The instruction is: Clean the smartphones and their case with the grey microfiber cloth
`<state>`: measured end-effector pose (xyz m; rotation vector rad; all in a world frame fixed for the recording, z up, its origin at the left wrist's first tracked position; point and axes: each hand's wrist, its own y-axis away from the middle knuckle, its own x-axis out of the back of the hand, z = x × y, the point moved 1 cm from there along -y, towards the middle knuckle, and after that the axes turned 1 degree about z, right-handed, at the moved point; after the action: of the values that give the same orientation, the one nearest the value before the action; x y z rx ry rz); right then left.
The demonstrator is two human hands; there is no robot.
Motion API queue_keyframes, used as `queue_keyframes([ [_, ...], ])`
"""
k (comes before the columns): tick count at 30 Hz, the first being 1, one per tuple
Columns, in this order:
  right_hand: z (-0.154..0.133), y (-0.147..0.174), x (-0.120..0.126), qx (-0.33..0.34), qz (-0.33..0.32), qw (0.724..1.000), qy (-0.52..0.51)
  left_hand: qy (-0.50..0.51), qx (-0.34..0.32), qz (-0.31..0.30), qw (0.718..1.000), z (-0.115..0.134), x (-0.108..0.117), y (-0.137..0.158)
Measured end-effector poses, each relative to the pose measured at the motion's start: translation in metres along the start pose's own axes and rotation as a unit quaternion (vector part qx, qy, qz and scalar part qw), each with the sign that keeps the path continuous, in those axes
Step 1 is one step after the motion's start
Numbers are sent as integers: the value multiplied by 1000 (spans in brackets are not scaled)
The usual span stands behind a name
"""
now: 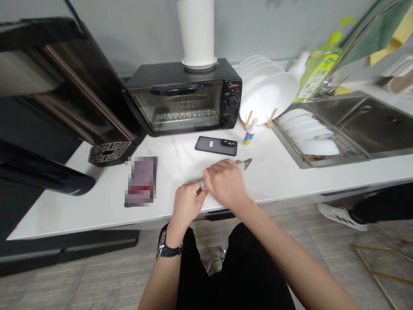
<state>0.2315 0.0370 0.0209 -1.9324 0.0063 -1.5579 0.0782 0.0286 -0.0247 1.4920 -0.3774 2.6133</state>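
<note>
Above the counter's front edge, my two hands meet on a slim grey object (pixel 248 163). Its narrow tip sticks out past the far side of my right hand (pixel 226 181), whose fingers wrap round its middle with a bit of something whitish. My left hand (pixel 187 201), with a black-strapped watch at the wrist, is closed on the near end. Fingers and blur hide what kind of object it is. Just beyond lies a black phone or phone case (pixel 214 147), camera side up. A small white spray bottle (pixel 249 134) stands beside it. A pixelated purplish rectangle (pixel 142 176) lies to the left.
At the back stands a black toaster oven (pixel 183 107) with a white pot (pixel 197 34) on top. A dark drinks machine (pixel 80 86) is left. Racked white plates (pixel 267 97), a soap bottle (pixel 319 71) and a sink (pixel 383 129) are right. Another person's shoe (pixel 342 215) shows below.
</note>
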Motion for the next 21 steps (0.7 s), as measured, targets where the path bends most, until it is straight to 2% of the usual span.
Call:
queue_keyframes([
  [2,-31,-4,-6,66,-3,997,-36,-52,7,-7,999,-3,0,-1],
  [4,-32,-3,-7,90,-11,995,-46,-55,2,-13,998,-4,0,-1],
  [6,-3,2,-2,61,-22,998,-27,-3,-13,-14,1000,-3,1,-1],
  [10,80,15,14,-84,-42,994,54,70,-13,16,997,3,3,0],
  [12,92,16,18,-122,-28,990,64,71,-11,20,997,5,3,1],
  [13,86,16,17,-121,-16,991,57,71,-13,18,997,5,3,1],
  [15,53,12,10,-87,1,996,29,60,-19,11,998,4,2,1],
  [19,-29,-3,-8,40,-5,999,-32,-21,-8,11,1000,-2,2,-1],
  [21,-38,-6,-11,74,-7,996,-42,-30,-4,5,1000,-3,3,-1],
])
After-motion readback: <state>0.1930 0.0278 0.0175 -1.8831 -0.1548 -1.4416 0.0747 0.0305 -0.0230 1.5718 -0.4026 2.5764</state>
